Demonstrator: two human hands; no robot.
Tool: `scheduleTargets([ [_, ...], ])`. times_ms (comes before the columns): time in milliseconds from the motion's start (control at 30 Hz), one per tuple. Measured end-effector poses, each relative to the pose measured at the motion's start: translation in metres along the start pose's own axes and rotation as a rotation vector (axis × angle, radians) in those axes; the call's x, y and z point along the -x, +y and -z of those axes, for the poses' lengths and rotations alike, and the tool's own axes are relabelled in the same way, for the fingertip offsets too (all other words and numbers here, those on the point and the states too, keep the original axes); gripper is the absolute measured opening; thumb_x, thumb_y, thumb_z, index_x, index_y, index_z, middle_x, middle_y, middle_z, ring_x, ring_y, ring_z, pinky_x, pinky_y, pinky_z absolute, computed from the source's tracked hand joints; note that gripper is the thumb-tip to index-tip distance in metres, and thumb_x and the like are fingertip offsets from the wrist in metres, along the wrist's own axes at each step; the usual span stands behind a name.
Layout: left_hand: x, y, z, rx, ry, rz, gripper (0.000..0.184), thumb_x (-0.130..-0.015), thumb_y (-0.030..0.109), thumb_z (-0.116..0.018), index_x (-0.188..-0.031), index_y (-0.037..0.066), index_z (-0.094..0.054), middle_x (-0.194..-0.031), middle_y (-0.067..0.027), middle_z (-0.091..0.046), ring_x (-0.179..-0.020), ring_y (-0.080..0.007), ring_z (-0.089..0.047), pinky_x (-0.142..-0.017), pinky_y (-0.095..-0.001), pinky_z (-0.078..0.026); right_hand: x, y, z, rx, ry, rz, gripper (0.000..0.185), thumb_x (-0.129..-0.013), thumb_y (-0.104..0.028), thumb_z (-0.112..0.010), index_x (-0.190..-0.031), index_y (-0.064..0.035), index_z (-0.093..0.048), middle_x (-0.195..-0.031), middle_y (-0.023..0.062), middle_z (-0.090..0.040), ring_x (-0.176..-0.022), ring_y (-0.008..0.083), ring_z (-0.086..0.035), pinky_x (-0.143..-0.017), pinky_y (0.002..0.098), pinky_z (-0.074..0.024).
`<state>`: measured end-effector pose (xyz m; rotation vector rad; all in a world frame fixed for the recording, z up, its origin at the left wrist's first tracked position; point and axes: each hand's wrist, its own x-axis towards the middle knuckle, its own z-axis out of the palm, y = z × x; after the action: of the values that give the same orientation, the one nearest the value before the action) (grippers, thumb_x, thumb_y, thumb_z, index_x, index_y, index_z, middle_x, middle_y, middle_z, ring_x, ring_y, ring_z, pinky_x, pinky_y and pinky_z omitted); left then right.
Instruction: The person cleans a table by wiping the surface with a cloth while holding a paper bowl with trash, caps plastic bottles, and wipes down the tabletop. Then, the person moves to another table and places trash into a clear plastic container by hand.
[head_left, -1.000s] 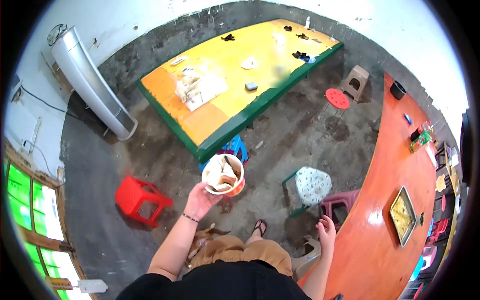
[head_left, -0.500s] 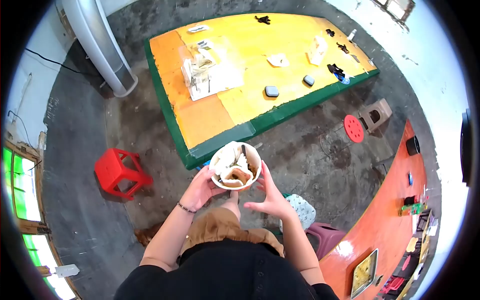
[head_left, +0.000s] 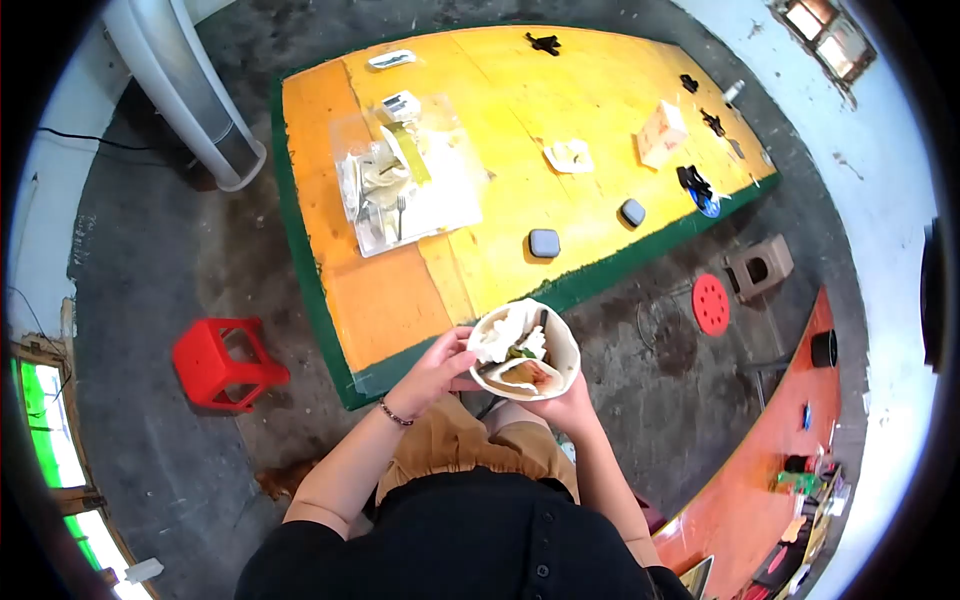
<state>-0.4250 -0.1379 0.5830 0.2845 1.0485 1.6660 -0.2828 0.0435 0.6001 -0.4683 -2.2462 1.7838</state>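
A white round paper tub (head_left: 568, 350) is held in front of my body, its open top facing up. Crumpled white tissues (head_left: 510, 330), a dark stick-like piece and brownish and green scraps lie inside it. My left hand (head_left: 440, 370) grips the tub's left side, thumb near the rim. Below the tub's lower right side, my right hand (head_left: 568, 403) supports it; most of those fingers are hidden underneath. Just beyond the tub is the near edge of a yellow-topped table (head_left: 385, 310) with a green border.
A clear plastic tray (head_left: 430, 235) with a fork and papers lies on the table. Farther right are two small grey cases (head_left: 543, 243), a paper box (head_left: 661, 134) and black items. A red stool (head_left: 225, 362) stands left; an orange-red table (head_left: 740, 470) curves along the right.
The tub has moved right relative to my body. My right hand, spread beside the tub before, now holds it from below. The view has shifted, showing the yellow table lower.
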Motion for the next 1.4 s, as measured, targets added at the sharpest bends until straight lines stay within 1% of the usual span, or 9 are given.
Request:
scheduleTargets([
  [33, -0.008, 0.003, -0.003, -0.033, -0.013, -0.026, 0.059, -0.096, 0.045, -0.055, -0.140, 0.010, -0.038, -0.131, -0.0091, -0.047, -0.119, -0.0202, -0.053, -0.096, -0.0389, -0.051, -0.005, 0.006, 0.005, -0.006, 0.111, 0.039, 0.077, -0.063, -0.013, -0.088, -0.128, -0.0012, -0.049, -0.121, 0.0094, -0.060, -0.108, 0.0174, -0.060, -0.092, 0.0320, -0.0494],
  [167, -0.050, 0.012, 0.002, 0.037, -0.004, 0.007, 0.068, -0.097, 0.056, -0.042, -0.143, 0.006, -0.035, -0.136, -0.0130, -0.046, -0.122, -0.0257, -0.051, -0.101, -0.0449, -0.046, -0.051, 0.017, 0.042, -0.045, 0.055, -0.048, 0.081, -0.061, -0.012, -0.090, -0.130, -0.0016, -0.047, -0.123, 0.0087, -0.060, -0.110, 0.0176, -0.060, -0.093, 0.0321, -0.0495],
  [500, -0.129, -0.002, 0.019, 0.243, 0.686, -0.285, 0.050, -0.101, 0.042, -0.039, -0.132, 0.003, -0.047, -0.124, -0.0120, -0.055, -0.110, -0.0225, -0.056, -0.094, -0.0389, -0.049, -0.294, 0.023, 0.128, -0.079, -0.342, 0.131, 0.097, -0.064, -0.013, -0.089, -0.142, -0.0015, -0.032, -0.138, 0.0145, -0.046, -0.127, 0.0248, -0.049, -0.104, 0.0387, -0.0427],
  [800, -0.091, -0.030, -0.038, 0.407, 1.146, -0.420, 0.047, -0.100, 0.039, -0.039, -0.128, 0.002, -0.049, -0.119, -0.0138, -0.058, -0.105, -0.0252, -0.057, -0.093, -0.0420, -0.049, -0.454, -0.025, 0.022, 0.017, -0.444, 0.565, 0.093, -0.062, -0.029, -0.089, -0.134, -0.0028, -0.036, -0.128, 0.0195, -0.053, -0.116, 0.0322, -0.057, -0.096, 0.0397, -0.0470],
  [1000, -0.056, -0.063, -0.029, 0.528, 1.288, -0.457, 0.052, -0.098, 0.046, -0.042, -0.128, 0.003, -0.049, -0.118, -0.0127, -0.059, -0.104, -0.0241, -0.057, -0.091, -0.0411, -0.049, -0.480, 0.039, -0.037, 0.939, -0.324, 0.642, 0.107, -0.063, -0.052, -0.082, -0.144, -0.0028, -0.032, -0.144, 0.0251, -0.039, -0.137, 0.0458, -0.029, -0.110, 0.0565, -0.0254],
  [1133, -0.049, -0.059, 0.006, 0.458, 1.311, -0.459, 0.051, -0.099, 0.043, -0.039, -0.129, 0.003, -0.049, -0.120, -0.0127, -0.058, -0.105, -0.0240, -0.057, -0.093, -0.0402, -0.048, -0.487, 0.052, -0.009, 0.723, -0.340, 0.573, 0.092, -0.076, -0.046, -0.074, -0.145, -0.0022, -0.033, -0.146, 0.0259, -0.036, -0.138, 0.0439, -0.030, -0.111, 0.0562, -0.0253],
  [1200, -0.047, -0.060, 0.039, 0.447, 1.321, -0.461, 0.048, -0.098, 0.041, -0.045, -0.126, 0.003, -0.052, -0.118, -0.0102, -0.059, -0.107, -0.0216, -0.056, -0.094, -0.0390, -0.047, -0.478, 0.062, 0.015, 0.410, -0.244, 0.429, 0.063, -0.089, -0.027, -0.067, -0.140, -0.0016, -0.042, -0.138, 0.0224, -0.049, -0.128, 0.0364, -0.048, -0.104, 0.0415, -0.0391],
  [1267, -0.051, -0.069, 0.081, 0.392, 1.339, -0.474, 0.049, -0.097, 0.042, -0.049, -0.126, 0.003, -0.053, -0.116, -0.0081, -0.060, -0.108, -0.0202, -0.055, -0.094, -0.0378, -0.046, -0.468, 0.094, 0.036, 0.175, -0.147, 0.200, 0.043, -0.095, -0.017, -0.057, -0.134, -0.0022, -0.048, -0.125, 0.0164, -0.059, -0.107, 0.0257, -0.063, -0.090, 0.0322, -0.0479],
  [1400, -0.078, -0.058, 0.175, 0.152, 1.474, -0.183, 0.030, -0.095, 0.028, -0.055, -0.113, 0.005, -0.061, -0.111, -0.0045, -0.062, -0.102, -0.0155, -0.057, -0.087, -0.0301, -0.047, -0.437, 0.176, 0.060, -0.076, -0.178, -0.285, 0.033, -0.099, -0.017, -0.047, -0.130, -0.0040, -0.052, -0.112, 0.0115, -0.063, -0.094, 0.0186, -0.065, -0.081, 0.0281, -0.0493],
])
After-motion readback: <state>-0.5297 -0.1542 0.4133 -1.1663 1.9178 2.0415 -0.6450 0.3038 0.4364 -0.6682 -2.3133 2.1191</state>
